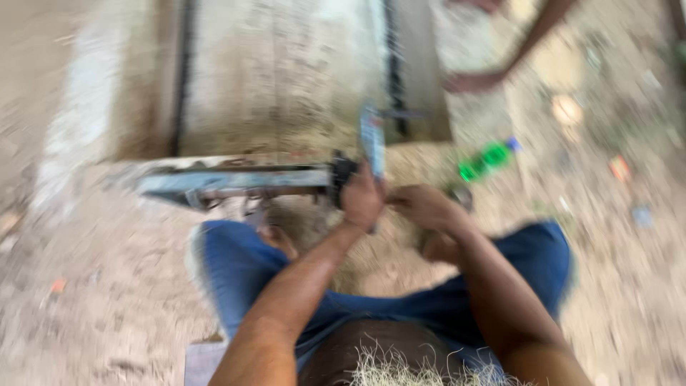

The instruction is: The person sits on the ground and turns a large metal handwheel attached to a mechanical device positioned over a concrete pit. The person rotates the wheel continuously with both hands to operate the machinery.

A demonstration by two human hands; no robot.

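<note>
Fingers of the left hand [362, 196] wrap a blue-grey upright metal piece [371, 139] at centre frame, beside a long horizontal metal bar [236, 179] running left. Right hand [427, 207] sits just right of it, fingers curled narrow; blur hides whether they pinch anything. A green object [484, 161] lies on the sandy ground [107, 286] to the right. How far the work stands cannot be judged.

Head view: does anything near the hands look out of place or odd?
Small litter lies scattered on the dirt ground, including a green object beyond the right hand. The picture is too blurred to judge more.
</note>
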